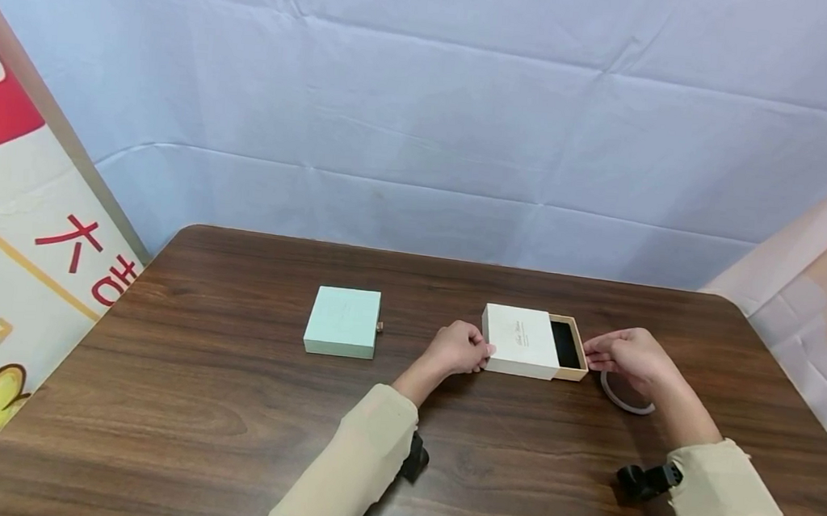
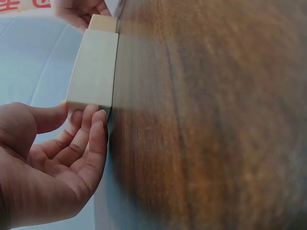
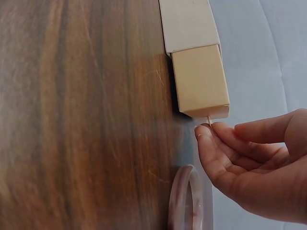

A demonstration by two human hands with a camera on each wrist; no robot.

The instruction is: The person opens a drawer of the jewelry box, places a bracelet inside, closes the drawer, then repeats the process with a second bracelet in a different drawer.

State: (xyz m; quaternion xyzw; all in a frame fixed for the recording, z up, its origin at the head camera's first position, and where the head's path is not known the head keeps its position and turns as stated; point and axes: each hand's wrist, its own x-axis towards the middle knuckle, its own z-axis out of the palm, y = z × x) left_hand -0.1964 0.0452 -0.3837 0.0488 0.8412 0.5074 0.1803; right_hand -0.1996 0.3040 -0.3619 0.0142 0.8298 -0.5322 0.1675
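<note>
A white drawer-style gift box lies on the table with its tan inner drawer pulled partway out to the right, showing a black lining. My left hand grips the box's left end. In the left wrist view the thumb sits at the top edge and curled fingers press the end face. At the drawer's outer end, my right hand pinches a small pull tab between thumb and fingers. Just below that hand lies a pale round bangle, partly covered by it in the head view.
A mint-green box with a small tab on its right side sits left of my left hand. The brown wooden table ends at a pale cloth backdrop. Printed panels stand at both sides.
</note>
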